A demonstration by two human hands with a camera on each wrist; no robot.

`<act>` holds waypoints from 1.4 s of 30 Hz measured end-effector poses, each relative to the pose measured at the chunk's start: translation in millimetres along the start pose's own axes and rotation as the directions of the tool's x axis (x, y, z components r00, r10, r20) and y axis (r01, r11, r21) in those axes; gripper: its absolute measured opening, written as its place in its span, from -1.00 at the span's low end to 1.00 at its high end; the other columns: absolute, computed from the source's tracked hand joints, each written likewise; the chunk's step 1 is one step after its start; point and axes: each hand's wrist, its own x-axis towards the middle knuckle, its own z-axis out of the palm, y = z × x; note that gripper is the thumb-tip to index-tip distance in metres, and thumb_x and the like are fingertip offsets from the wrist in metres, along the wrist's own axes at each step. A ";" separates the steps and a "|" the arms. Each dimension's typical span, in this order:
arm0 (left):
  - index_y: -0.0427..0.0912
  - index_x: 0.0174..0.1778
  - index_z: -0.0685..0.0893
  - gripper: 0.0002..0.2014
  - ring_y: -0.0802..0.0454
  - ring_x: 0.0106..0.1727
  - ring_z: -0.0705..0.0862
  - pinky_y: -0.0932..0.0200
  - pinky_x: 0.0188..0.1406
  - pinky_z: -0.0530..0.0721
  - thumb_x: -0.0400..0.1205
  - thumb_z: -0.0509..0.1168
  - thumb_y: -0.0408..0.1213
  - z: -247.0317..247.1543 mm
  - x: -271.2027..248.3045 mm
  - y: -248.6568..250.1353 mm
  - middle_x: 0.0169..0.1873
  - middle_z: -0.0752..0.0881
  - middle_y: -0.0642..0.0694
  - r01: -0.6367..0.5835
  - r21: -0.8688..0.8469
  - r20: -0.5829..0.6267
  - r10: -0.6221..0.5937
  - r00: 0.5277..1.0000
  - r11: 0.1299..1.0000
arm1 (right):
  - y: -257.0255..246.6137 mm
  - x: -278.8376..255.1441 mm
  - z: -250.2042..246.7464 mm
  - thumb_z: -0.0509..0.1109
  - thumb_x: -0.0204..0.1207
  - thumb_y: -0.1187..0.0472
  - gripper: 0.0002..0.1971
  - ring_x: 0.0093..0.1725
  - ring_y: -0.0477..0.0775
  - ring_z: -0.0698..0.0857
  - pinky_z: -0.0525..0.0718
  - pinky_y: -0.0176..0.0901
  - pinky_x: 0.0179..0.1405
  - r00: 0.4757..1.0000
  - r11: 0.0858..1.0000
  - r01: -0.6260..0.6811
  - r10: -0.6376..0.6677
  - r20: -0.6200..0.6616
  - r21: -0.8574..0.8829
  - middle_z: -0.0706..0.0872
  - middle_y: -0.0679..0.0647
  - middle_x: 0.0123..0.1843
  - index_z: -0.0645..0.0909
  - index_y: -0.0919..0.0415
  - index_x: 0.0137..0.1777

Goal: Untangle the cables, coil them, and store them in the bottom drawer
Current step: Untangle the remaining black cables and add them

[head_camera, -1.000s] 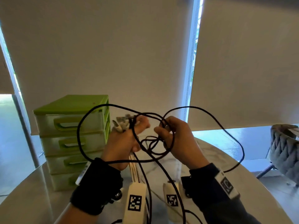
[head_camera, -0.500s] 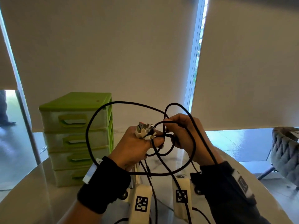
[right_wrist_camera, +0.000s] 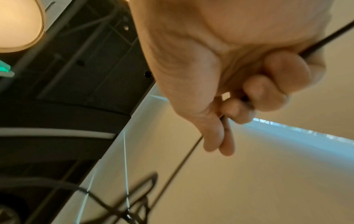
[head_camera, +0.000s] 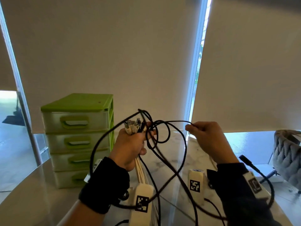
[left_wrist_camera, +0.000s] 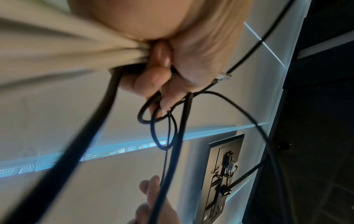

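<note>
My left hand [head_camera: 130, 147] is clenched around a bundle of cables: the white cables [head_camera: 141, 172] hang down from my fist, and their plugs [head_camera: 132, 125] stick out at the top, together with one end of the black cable [head_camera: 164, 154]. My right hand [head_camera: 210, 139] pinches this black cable between thumb and first fingers and holds it out to the side, apart from the left hand. Between both hands the black cable makes several loops, which cross each other just beside my left fingers [left_wrist_camera: 153, 78]. The rest of it hangs down in front of me, over the table [head_camera: 192, 154].

I judge the cable light, thin and soft, so it will bend easily but also catch on itself. It is better to pull slowly and to take it close to the crossing, not far out on the loose part. The plugs are the stiff parts and good to hold.

The drawers [head_camera: 76, 139] stand on the table to my left, all four closed. The bottom drawer [head_camera: 71, 178] is not yet opened.
</note>
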 end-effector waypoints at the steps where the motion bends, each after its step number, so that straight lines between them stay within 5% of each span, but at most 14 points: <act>1: -0.18 -0.11 0.76 -0.88 0.17 -0.63 0.25 0.31 -0.71 0.23 0.55 0.41 -0.48 1.4 -0.5 -2.0 -0.29 0.80 -0.14 -0.001 0.017 0.003 0.001 1.000 1.000 | -2.7 -2.1 3.9 0.52 0.47 0.03 -0.95 -0.22 -0.13 0.63 0.48 -0.26 -0.17 0.999 0.998 0.029 -0.028 0.017 -0.063 0.70 -0.13 -0.27 0.77 -0.06 -0.10; 4: -0.24 -0.06 0.75 -0.89 0.22 -0.73 0.37 0.35 -0.77 0.27 0.54 0.42 -0.47 1.4 -3.3 -3.7 -0.41 0.76 -0.03 -0.009 -0.011 0.052 0.010 0.999 1.000 | -13.6 -9.2 19.5 0.61 0.35 -0.03 -0.69 -0.03 -0.17 0.58 0.45 -0.35 -0.03 0.986 0.975 0.161 -0.153 0.060 -0.155 0.60 -0.08 -0.03 0.69 -0.09 0.07; 7: -0.28 -0.14 0.74 -0.94 0.21 -0.76 0.37 0.37 -0.79 0.27 0.57 0.38 -0.48 0.1 -4.1 -1.5 -0.56 0.65 0.09 -0.005 -0.007 0.083 0.006 0.997 1.000 | -28.0 -16.9 28.7 0.61 0.30 -0.09 -0.71 -0.36 -0.15 0.48 0.43 -0.33 -0.31 0.972 0.973 0.231 -0.230 0.047 -0.013 0.58 -0.09 -0.34 0.63 0.06 -0.25; 9: -0.22 -0.28 0.74 -0.87 0.19 -0.75 0.27 0.36 -0.79 0.26 0.58 0.37 -0.45 -2.0 -1.5 -1.5 -0.67 0.53 0.12 0.026 -0.012 0.088 -0.025 0.996 1.000 | -29.4 -19.3 32.0 0.60 0.29 -0.13 -0.69 -0.39 -0.13 0.48 0.44 -0.29 -0.32 0.969 0.970 0.245 -0.245 0.031 0.001 0.59 -0.10 -0.38 0.64 0.07 -0.28; 12: -0.13 -0.48 0.77 -0.73 0.20 -0.70 0.18 0.35 -0.79 0.27 0.56 0.41 -0.38 -3.5 -0.9 -2.0 -0.43 0.47 -0.14 0.046 -0.065 0.139 -0.037 0.990 0.997 | -30.9 -24.7 32.9 0.63 0.29 -0.05 -0.65 -0.03 -0.11 0.56 0.48 -0.32 -0.04 0.897 0.916 0.379 -0.399 -0.189 -0.134 0.54 -0.13 -0.04 0.60 -0.05 0.00; 15: -0.06 -0.58 0.77 -0.66 0.19 -0.71 0.18 0.34 -0.78 0.29 0.55 0.44 -0.34 -2.6 -2.0 -2.2 -0.06 0.47 -0.22 0.039 -0.087 0.139 -0.027 0.990 0.995 | -34.3 -27.0 33.2 0.64 0.32 0.06 -0.67 -0.29 -0.17 0.44 0.40 -0.44 -0.29 0.843 0.867 0.473 -0.497 -0.205 -0.158 0.45 -0.19 -0.29 0.47 -0.03 -0.23; 17: -0.09 -0.56 0.75 -0.68 0.16 -0.71 0.16 0.32 -0.78 0.27 0.55 0.44 -0.35 -2.9 -1.4 -2.7 -0.06 0.44 -0.22 0.051 -0.094 0.132 -0.038 0.991 0.994 | -32.2 -24.9 35.3 0.63 0.31 0.00 -0.62 -0.46 -0.12 0.37 0.35 -0.41 -0.46 0.907 0.906 0.401 -0.413 -0.083 -0.137 0.40 -0.16 -0.48 0.41 -0.03 -0.39; 20: -0.17 -0.37 0.65 -0.81 0.16 -0.71 0.16 0.33 -0.75 0.21 0.56 0.44 -0.33 -1.9 -2.4 -1.4 -0.36 0.55 -0.26 0.047 -0.089 0.125 -0.036 0.992 0.995 | -30.9 -24.5 38.1 0.61 0.29 -0.12 -0.60 -0.50 -0.15 0.34 0.25 -0.37 -0.48 0.930 0.913 0.333 -0.359 -0.079 -0.236 0.36 -0.17 -0.52 0.42 -0.04 -0.42; 24: -0.15 -0.38 0.55 -0.77 0.19 -0.69 0.14 0.34 -0.76 0.14 0.55 0.43 -0.34 -0.2 -3.9 1.4 -0.61 0.48 0.04 0.051 -0.126 0.157 -0.031 0.987 0.991 | -34.7 -24.0 33.4 0.53 0.41 -0.10 -0.79 -0.51 -0.09 0.53 0.54 -0.34 -0.45 0.967 0.967 0.252 -0.250 0.052 -0.032 0.60 -0.06 -0.51 0.68 0.00 -0.29; 27: -0.14 -0.40 0.61 -0.78 0.22 -0.71 0.16 0.36 -0.79 0.16 0.56 0.40 -0.37 0.5 -5.5 1.4 -0.62 0.38 0.05 0.091 -0.109 0.211 -0.066 0.975 0.990 | -41.6 -29.6 32.3 0.38 0.59 0.12 -0.86 -0.29 -0.21 0.71 0.65 -0.37 -0.30 0.921 0.965 0.196 -0.243 0.304 0.177 0.80 -0.14 -0.29 0.76 -0.08 -0.13; 29: -0.12 -0.40 0.58 -0.77 0.23 -0.71 0.17 0.37 -0.81 0.19 0.57 0.38 -0.37 1.1 -4.2 -0.4 -0.62 0.34 0.06 0.091 -0.104 0.211 -0.068 0.975 0.990 | -41.2 -29.0 31.9 0.36 0.61 0.24 -0.83 -0.30 -0.26 0.70 0.63 -0.43 -0.28 0.912 0.954 0.187 -0.257 0.321 0.232 0.79 -0.11 -0.31 0.76 0.03 -0.14; 37: -0.07 -0.39 0.40 -0.67 0.20 -0.68 0.14 0.34 -0.76 0.16 0.63 0.35 -0.34 4.7 -4.7 1.5 -0.54 0.23 0.02 -0.059 -0.323 0.063 0.084 0.995 0.945 | -27.3 -23.2 43.2 0.22 0.54 0.11 -0.69 -0.29 0.31 0.69 0.68 0.06 -0.28 0.999 0.996 0.036 -0.036 -0.008 -0.081 0.70 0.24 -0.35 0.59 0.31 -0.30; 40: -0.06 -0.41 0.37 -0.65 0.19 -0.66 0.13 0.33 -0.75 0.16 0.61 0.36 -0.34 0.9 -6.8 0.8 -0.56 0.24 0.03 -0.069 -0.340 0.094 0.107 0.990 0.938 | -21.0 -25.8 48.9 0.25 0.52 0.03 -0.71 -0.27 0.16 0.66 0.53 -0.15 -0.33 0.989 0.925 0.039 0.017 0.144 -0.378 0.70 0.11 -0.33 0.59 0.22 -0.31; 42: -0.06 -0.44 0.39 -0.64 0.18 -0.66 0.13 0.31 -0.73 0.13 0.60 0.38 -0.35 1.2 -8.4 -0.5 -0.60 0.23 0.04 -0.059 -0.291 0.114 0.096 0.989 0.955 | -22.2 -26.5 49.7 0.32 0.56 0.09 -0.86 -0.19 -0.03 0.69 0.54 -0.27 -0.29 0.970 0.939 0.121 -0.042 0.240 -0.322 0.75 0.00 -0.14 0.64 0.09 0.02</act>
